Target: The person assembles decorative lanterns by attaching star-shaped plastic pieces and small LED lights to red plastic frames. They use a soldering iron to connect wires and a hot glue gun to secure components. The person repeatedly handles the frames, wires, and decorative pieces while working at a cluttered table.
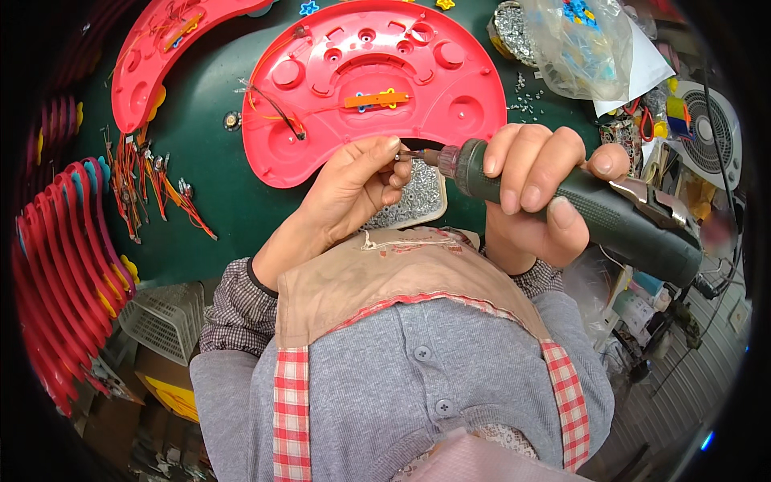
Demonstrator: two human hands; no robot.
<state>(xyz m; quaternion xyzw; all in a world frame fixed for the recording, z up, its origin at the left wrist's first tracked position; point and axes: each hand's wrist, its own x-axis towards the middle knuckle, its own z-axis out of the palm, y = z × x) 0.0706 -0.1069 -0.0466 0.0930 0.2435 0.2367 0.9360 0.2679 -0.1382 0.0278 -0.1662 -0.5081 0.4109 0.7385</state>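
Observation:
My right hand (pixel 538 173) is wrapped round the dark green body of an electric screwdriver (pixel 618 221), which lies nearly level with its bit toward the left. The bit's tip reaches my left hand (pixel 353 181), where thumb and fingers pinch a small screw (pixel 398 157) against it; the fingers partly cover the screw. Under my hands is a light-rimmed tray (pixel 442 210) full of small silvery screws (pixel 414 193). Just beyond lies a red curved plastic shell (pixel 269 153), open side up, with an orange strip board (pixel 376 100) and thin wires in it.
Another red shell (pixel 124 104) lies at the far left, near bundled wired parts (pixel 144 181). Stacked red shells (pixel 68 273) stand at the left edge. A plastic bag (pixel 582 64), a tub of screws (pixel 512 32), loose screws (pixel 526 100) and a fan (pixel 707 128) are at the right.

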